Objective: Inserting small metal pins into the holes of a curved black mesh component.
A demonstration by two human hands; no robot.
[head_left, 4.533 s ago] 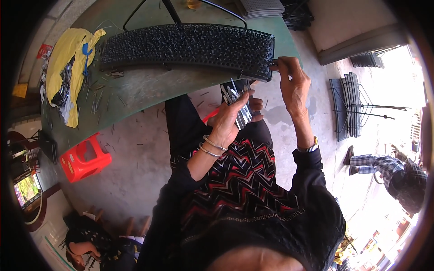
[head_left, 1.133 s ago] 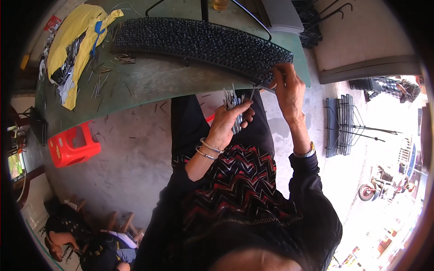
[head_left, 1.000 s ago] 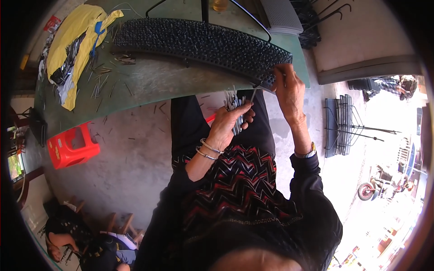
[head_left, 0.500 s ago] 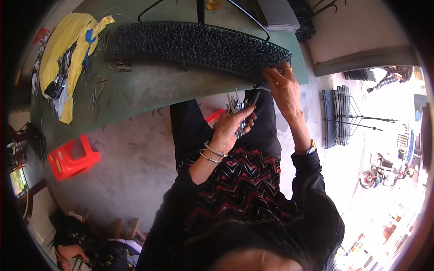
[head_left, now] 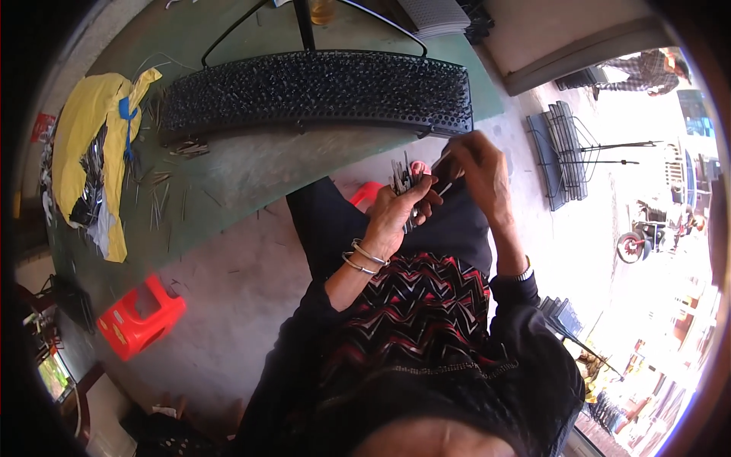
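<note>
My left hand [head_left: 392,217] is closed round a bundle of thin grey strips [head_left: 401,177] whose ends stick up above the fingers. Beside it, my right hand [head_left: 485,174] is closed in a pinch, its fingertips at a thin pale strip [head_left: 441,159] by the bundle. Both hands are over my lap, just off the table's near edge. Beyond them a long curved black perforated panel [head_left: 320,91] lies on the green table [head_left: 259,156], its holes thickly filled with small dark shiny pieces. A black wire frame [head_left: 304,27] rises behind the panel.
Loose strips [head_left: 158,206] and a yellow sack [head_left: 80,152] lie on the table's left side. A red plastic stool [head_left: 142,318] stands on the floor at left. Black wire racks [head_left: 563,156] stand at right, with a person [head_left: 647,72] farther back.
My right hand has come away from the panel's right end and down beside the bundle in my left hand. The whole view has turned slightly.
</note>
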